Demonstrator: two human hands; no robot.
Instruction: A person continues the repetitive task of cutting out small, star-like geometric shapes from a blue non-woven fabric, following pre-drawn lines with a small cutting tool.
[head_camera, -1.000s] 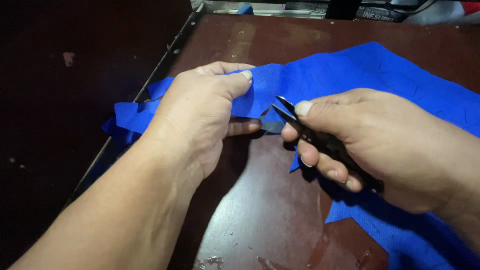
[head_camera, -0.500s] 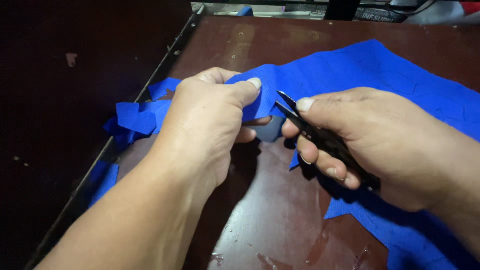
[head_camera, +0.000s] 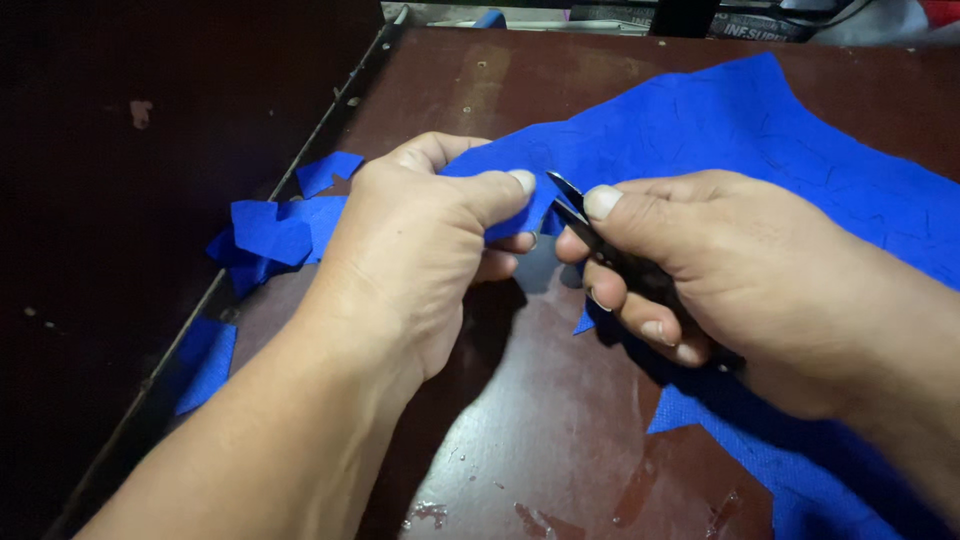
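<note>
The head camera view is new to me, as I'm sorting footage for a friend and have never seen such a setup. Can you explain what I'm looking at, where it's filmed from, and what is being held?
No machine here: these are a person's two bare hands, filmed by a camera worn on their head and looking down, so the arms enter from the bottom edge. The left hand pinches the edge of a large sheet of blue material that is spread over a dark brown table. The right hand grips a small black cutting tool, its thin blades pointing at the pinched edge. Small blue scraps lie near the table's left edge, beside the left hand. Some items at the far edge of the table are too cut off to identify.
</note>
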